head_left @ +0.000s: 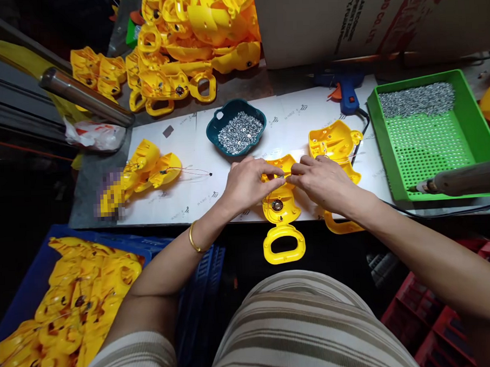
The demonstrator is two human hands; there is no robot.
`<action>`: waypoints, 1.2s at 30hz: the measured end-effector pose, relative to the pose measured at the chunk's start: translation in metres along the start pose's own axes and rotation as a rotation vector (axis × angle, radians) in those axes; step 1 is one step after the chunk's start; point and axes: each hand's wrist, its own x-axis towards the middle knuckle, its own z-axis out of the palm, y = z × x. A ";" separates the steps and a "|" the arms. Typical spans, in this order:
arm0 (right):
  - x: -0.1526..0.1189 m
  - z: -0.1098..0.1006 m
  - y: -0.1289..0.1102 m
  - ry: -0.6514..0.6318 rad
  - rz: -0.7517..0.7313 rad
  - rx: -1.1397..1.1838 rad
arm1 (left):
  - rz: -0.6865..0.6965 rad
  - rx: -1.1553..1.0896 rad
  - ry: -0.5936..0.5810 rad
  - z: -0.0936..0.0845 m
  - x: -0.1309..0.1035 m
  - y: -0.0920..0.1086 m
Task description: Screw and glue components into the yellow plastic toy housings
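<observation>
In front of me a yellow plastic toy shell (283,203) lies open side up, its loop handle jutting past the table's front edge. A round metal speaker-like disc (277,205) sits inside it. My left hand (251,180) and my right hand (320,180) meet over the shell's upper part, thumbs and fingers pinched close together. Whatever small piece is between the fingertips is too small to make out. Just beyond my right hand lies a second yellow shell (332,139), partly covered by that hand. A dark green bowl of small metal screws (236,127) stands behind my left hand.
A green basket (432,183) with metal screws is at right, a grey cylindrical tool (464,180) over it. The blue glue gun (349,92) lies behind. Yellow shells (198,39) are heaped at the back, others (147,166) lie left, more fill a blue crate (33,257).
</observation>
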 end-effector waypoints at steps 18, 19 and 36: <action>-0.013 0.011 -0.059 -0.141 0.371 1.340 | -0.255 -0.557 -0.014 0.012 -0.008 -0.019; -0.009 0.013 -0.060 -0.197 0.382 1.489 | -0.257 -0.569 -0.014 0.012 -0.009 -0.018; -0.014 -0.004 -0.048 0.030 0.369 0.583 | -0.076 -0.297 0.108 0.022 -0.020 -0.019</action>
